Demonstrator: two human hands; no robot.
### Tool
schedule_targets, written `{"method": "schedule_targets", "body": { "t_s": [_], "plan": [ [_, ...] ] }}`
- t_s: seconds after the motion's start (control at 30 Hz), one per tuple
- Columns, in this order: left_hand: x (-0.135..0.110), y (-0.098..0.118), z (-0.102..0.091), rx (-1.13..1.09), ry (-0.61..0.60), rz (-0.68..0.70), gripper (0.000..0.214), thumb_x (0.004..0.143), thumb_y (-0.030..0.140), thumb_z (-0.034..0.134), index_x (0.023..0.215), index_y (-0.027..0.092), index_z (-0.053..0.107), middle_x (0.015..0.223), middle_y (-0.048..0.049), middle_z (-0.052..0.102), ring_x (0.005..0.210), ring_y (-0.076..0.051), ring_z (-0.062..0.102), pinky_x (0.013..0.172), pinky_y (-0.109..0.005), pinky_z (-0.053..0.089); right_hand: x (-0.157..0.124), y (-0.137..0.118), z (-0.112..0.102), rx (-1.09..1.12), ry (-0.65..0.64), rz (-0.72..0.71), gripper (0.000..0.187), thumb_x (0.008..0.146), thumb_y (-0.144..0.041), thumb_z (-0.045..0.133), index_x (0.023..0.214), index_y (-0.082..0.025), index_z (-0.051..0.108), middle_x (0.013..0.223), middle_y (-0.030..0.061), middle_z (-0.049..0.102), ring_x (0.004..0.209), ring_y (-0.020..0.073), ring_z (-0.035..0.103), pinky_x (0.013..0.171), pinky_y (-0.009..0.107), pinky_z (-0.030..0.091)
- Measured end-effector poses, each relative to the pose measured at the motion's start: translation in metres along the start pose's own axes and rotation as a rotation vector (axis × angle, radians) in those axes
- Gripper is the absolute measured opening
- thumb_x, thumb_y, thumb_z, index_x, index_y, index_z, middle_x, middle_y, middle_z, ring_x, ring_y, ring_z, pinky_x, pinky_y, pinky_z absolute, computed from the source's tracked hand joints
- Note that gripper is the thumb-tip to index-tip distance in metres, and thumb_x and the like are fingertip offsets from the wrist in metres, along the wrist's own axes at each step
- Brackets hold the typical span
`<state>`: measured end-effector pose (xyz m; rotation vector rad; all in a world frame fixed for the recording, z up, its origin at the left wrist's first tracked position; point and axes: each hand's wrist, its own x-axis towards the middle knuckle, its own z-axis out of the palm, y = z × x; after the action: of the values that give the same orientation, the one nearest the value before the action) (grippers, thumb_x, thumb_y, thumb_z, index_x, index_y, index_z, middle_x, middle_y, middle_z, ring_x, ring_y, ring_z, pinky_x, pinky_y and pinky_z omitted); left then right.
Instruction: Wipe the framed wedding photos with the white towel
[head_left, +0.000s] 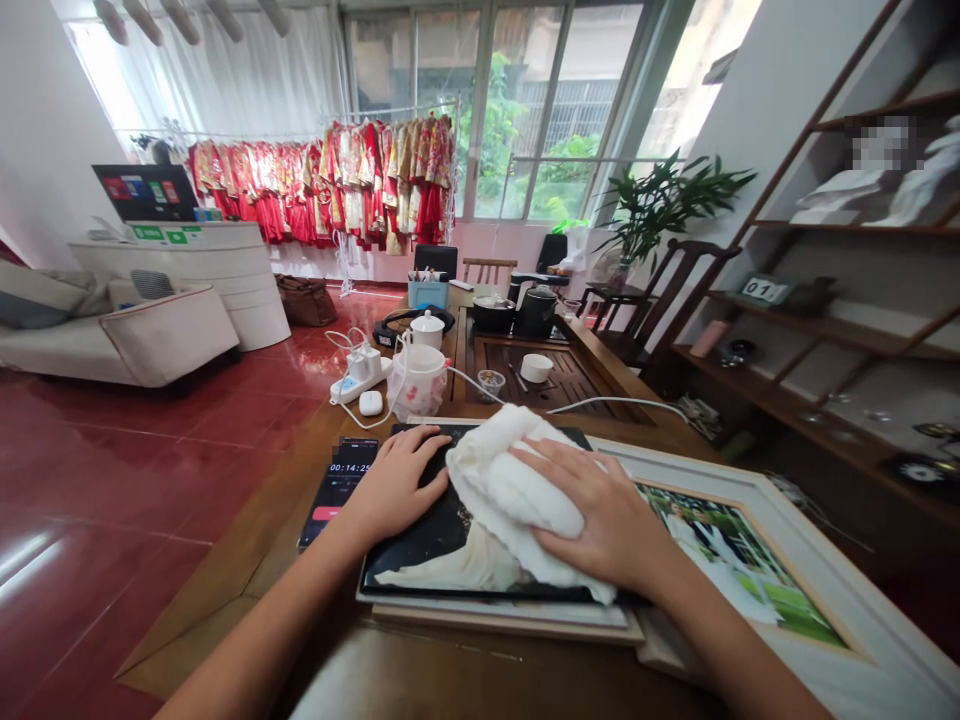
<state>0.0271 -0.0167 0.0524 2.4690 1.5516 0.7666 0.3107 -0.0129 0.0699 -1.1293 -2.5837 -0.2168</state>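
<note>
A dark photo panel [412, 555] with a pale gown printed on it lies flat in front of me, on top of other frames. My left hand [405, 475] rests on its left part, fingers stretched out and holding nothing. Bunched over the panel's middle and right is a white towel [517, 490]. My right hand [592, 515] presses on that towel, its fingers spread across the top and the thumb along the near side. The towel and hand hide much of the picture.
Right of the panel lies a white-framed wedding photo [735, 560]. A phone [341, 490] showing a timer lies left. Beyond stand a plastic-lined bin [418, 380], a power strip [361, 375], a lidded cup [427, 329] and a tea tray [600, 385] with a white bowl [536, 368].
</note>
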Motion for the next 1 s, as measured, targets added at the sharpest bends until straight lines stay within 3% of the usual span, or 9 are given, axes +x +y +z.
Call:
{"method": "schedule_targets", "body": {
  "t_s": [0.13,0.23,0.5,0.63,1.0],
  "plan": [
    [0.000,0.003,-0.001,0.018,-0.001,-0.002,0.036,0.096,0.034,0.047,0.132,0.027,0.052,0.142,-0.0051,0.048,0.133,-0.025,0.042,0.113,-0.045,0.031,-0.002,0.023,0.004,-0.093,0.064,0.180,0.066,0.083,-0.050,0.054,0.145,-0.032,0.037,0.143,0.0061,0.050,0.128,0.0325,0.047,0.096,0.055,0.038],
    [0.000,0.003,-0.001,0.026,-0.002,-0.004,0.037,0.097,0.034,0.047,0.133,0.027,0.051,0.142,-0.0053,0.048,0.133,-0.025,0.042,0.113,-0.045,0.031,-0.003,0.028,0.005,-0.118,0.087,0.222,0.065,0.084,-0.051,0.053,0.145,-0.031,0.037,0.143,0.0066,0.050,0.127,0.0326,0.048,0.094,0.054,0.039],
    [0.000,0.002,-0.001,0.006,-0.015,-0.010,0.040,0.094,0.033,0.051,0.133,0.028,0.051,0.142,-0.0047,0.048,0.134,-0.026,0.041,0.113,-0.045,0.031,-0.001,-0.012,-0.002,0.010,0.003,-0.060,0.075,0.078,-0.043,0.059,0.148,-0.033,0.032,0.146,0.0082,0.046,0.130,0.0335,0.045,0.102,0.057,0.030],
    [-0.001,0.001,-0.001,0.002,-0.041,-0.001,0.050,0.087,0.023,0.057,0.136,0.028,0.048,0.144,-0.0046,0.046,0.134,-0.025,0.041,0.114,-0.045,0.029,0.001,-0.026,-0.004,0.052,-0.024,-0.106,0.081,0.072,-0.038,0.061,0.148,-0.033,0.032,0.148,0.0073,0.043,0.130,0.0337,0.044,0.104,0.056,0.029],
    [0.000,0.002,0.000,0.027,-0.001,-0.008,0.036,0.097,0.035,0.046,0.132,0.027,0.051,0.143,-0.0046,0.047,0.133,-0.025,0.042,0.113,-0.045,0.031,-0.002,0.019,0.004,-0.108,0.087,0.178,0.068,0.084,-0.050,0.054,0.146,-0.030,0.035,0.143,0.0083,0.050,0.128,0.0317,0.047,0.099,0.054,0.036]
  ]
}}
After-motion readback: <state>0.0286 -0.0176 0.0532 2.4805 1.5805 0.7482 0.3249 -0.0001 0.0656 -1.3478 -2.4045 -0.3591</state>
